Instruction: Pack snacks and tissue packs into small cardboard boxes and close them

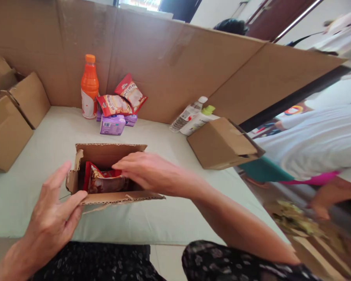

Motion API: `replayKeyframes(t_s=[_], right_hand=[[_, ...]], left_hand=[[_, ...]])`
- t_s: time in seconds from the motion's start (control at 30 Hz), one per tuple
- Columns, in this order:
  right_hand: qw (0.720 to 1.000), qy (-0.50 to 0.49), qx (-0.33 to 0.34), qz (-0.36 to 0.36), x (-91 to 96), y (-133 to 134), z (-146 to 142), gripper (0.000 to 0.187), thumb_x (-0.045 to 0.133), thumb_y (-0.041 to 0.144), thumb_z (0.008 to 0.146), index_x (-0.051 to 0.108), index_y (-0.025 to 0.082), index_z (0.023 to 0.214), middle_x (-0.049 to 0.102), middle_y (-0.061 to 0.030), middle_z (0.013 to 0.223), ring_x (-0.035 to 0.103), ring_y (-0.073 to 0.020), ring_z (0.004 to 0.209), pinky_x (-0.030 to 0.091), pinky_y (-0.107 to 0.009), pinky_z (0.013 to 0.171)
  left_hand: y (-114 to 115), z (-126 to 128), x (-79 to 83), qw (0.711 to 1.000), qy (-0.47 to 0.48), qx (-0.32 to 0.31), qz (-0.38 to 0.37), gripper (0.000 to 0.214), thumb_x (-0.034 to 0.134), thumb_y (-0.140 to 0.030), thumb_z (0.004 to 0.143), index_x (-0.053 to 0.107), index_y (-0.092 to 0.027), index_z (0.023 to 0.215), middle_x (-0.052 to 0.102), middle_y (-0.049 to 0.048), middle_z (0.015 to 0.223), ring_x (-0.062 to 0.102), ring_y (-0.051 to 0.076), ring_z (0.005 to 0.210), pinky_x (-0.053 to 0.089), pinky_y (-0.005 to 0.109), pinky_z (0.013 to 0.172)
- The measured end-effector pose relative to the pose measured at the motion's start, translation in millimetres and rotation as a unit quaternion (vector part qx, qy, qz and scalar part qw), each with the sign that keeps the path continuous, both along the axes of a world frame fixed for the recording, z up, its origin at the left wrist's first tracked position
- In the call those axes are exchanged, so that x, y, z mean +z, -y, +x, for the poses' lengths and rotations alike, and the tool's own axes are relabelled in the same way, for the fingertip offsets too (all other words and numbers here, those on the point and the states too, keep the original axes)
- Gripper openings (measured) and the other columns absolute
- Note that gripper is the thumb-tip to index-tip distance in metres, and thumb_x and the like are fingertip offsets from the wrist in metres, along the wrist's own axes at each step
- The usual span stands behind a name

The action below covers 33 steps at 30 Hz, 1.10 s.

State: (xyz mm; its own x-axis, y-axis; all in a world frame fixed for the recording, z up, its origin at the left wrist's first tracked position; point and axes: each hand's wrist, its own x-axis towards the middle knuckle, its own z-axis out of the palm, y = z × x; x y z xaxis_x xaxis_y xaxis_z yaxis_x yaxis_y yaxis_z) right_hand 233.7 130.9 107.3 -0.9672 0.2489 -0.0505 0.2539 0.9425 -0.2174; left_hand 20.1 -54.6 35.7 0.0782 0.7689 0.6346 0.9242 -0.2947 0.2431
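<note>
A small open cardboard box stands near the table's front edge, with a red snack packet inside it. My right hand reaches over the box's right side. Its fingers are closed together on the upper right part of the packet, and the fingertips are partly hidden. At the box's left front corner is my left hand, fingers apart, the thumb by the front rim. Whether it presses on the cardboard I cannot tell.
Behind the box stand an orange bottle, two red snack packets and purple packs. Two bottles lean beside a cardboard box at right. More boxes stand left; a cardboard wall closes the back. Another person is at right.
</note>
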Motion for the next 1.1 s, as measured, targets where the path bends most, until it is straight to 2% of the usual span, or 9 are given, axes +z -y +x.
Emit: replayKeyframes(t_s=[0.1, 0.17, 0.3, 0.4, 0.5, 0.6, 0.8, 0.97, 1.1], right_hand=[[0.977, -0.17, -0.124, 0.019, 2.1, 4, 48, 0.025, 0.049, 0.022, 0.104, 0.073, 0.018, 0.111, 0.078, -0.0084, 0.103, 0.072, -0.0188, 0.095, 0.055, -0.031, 0.088], [0.967, -0.19, -0.172, 0.017, -6.0, 7, 67, 0.024, 0.05, 0.025, 0.104, 0.072, 0.018, 0.109, 0.078, -0.0083, 0.103, 0.072, -0.0191, 0.095, 0.056, -0.031, 0.087], [0.985, -0.131, -0.098, -0.062, -30.5, 6, 70, 0.033, 0.041, 0.03, 0.107, 0.07, 0.018, 0.115, 0.075, -0.0099, 0.118, 0.068, -0.0211, 0.111, 0.053, -0.037, 0.099], [0.981, -0.131, -0.067, -0.125, -38.1, 1, 65, 0.039, 0.034, 0.032, 0.109, 0.071, 0.02, 0.112, 0.075, -0.0086, 0.116, 0.068, -0.0195, 0.11, 0.052, -0.037, 0.101], [0.961, -0.219, -0.13, -0.104, -36.1, -9, 63, 0.034, 0.041, 0.036, 0.107, 0.068, 0.021, 0.123, 0.074, -0.01, 0.119, 0.067, -0.0208, 0.113, 0.052, -0.039, 0.1], [0.944, -0.289, -0.153, -0.04, -34.8, -20, 57, 0.049, 0.047, 0.049, 0.104, 0.055, 0.021, 0.143, 0.06, -0.015, 0.143, 0.054, -0.0261, 0.134, 0.044, -0.047, 0.11], [0.975, -0.208, -0.034, -0.064, -58.3, -14, 55, 0.058, 0.039, 0.058, 0.104, 0.059, 0.015, 0.137, 0.07, -0.0158, 0.128, 0.062, -0.0264, 0.121, 0.046, -0.047, 0.104], [0.988, -0.141, -0.039, 0.053, -77.6, 0, 58, 0.065, 0.066, 0.045, 0.093, 0.049, 0.018, 0.149, 0.045, -0.0216, 0.156, 0.041, -0.036, 0.143, 0.038, -0.057, 0.111], [0.992, -0.067, -0.019, 0.106, -69.4, -5, 41, 0.077, 0.079, 0.043, 0.082, 0.05, 0.022, 0.15, 0.037, -0.0223, 0.161, 0.029, -0.0399, 0.149, 0.026, -0.061, 0.117]], left_hand=[[3, -3, -12.4, 0.998, 0.064, 0.012, 0.0, 0.025, 0.065, -0.009, 0.091, 0.066, -0.022, 0.111, 0.036, 0.0116, 0.163, 0.053, 0.029, 0.138, 0.053, 0.045, 0.107], [1, -5, -18.4, 0.996, 0.085, -0.001, -0.016, 0.021, 0.062, -0.011, 0.093, 0.065, -0.022, 0.111, 0.043, 0.0106, 0.158, 0.057, 0.025, 0.133, 0.053, 0.039, 0.105], [-8, -8, -21.8, 0.992, 0.107, -0.052, -0.037, 0.022, 0.056, -0.007, 0.095, 0.061, -0.023, 0.109, 0.06, 0.0081, 0.141, 0.059, 0.022, 0.131, 0.049, 0.04, 0.112], [-13, -6, -22.2, 0.991, 0.117, -0.038, -0.046, 0.027, 0.055, -0.011, 0.096, 0.057, -0.023, 0.121, 0.07, 0.0065, 0.123, 0.064, 0.021, 0.122, 0.05, 0.041, 0.112], [-15, -2, -25.1, 0.991, 0.118, 0.032, -0.057, 0.042, 0.057, -0.021, 0.098, 0.048, -0.021, 0.139, 0.07, 0.0084, 0.119, 0.068, 0.022, 0.113, 0.055, 0.04, 0.105], [-18, 3, -26.0, 0.991, 0.104, 0.085, -0.018, 0.057, 0.06, -0.022, 0.096, 0.039, -0.021, 0.149, 0.065, 0.0107, 0.124, 0.067, 0.023, 0.114, 0.057, 0.04, 0.103], [-29, 4, -20.5, 0.997, 0.027, 0.069, -0.006, 0.054, 0.061, -0.013, 0.092, 0.049, -0.024, 0.143, 0.033, 0.0178, 0.158, 0.047, 0.036, 0.138, 0.051, 0.055, 0.108], [-39, -7, -28.1, 0.997, 0.03, 0.021, -0.074, 0.037, 0.046, -0.015, 0.096, 0.057, -0.02, 0.132, 0.046, 0.0159, 0.149, 0.046, 0.034, 0.139, 0.048, 0.058, 0.11], [-41, -18, -31.2, 0.996, 0.034, 0.011, -0.087, 0.035, 0.045, -0.02, 0.097, 0.06, -0.022, 0.129, 0.047, 0.0144, 0.151, 0.047, 0.035, 0.138, 0.048, 0.058, 0.11]])
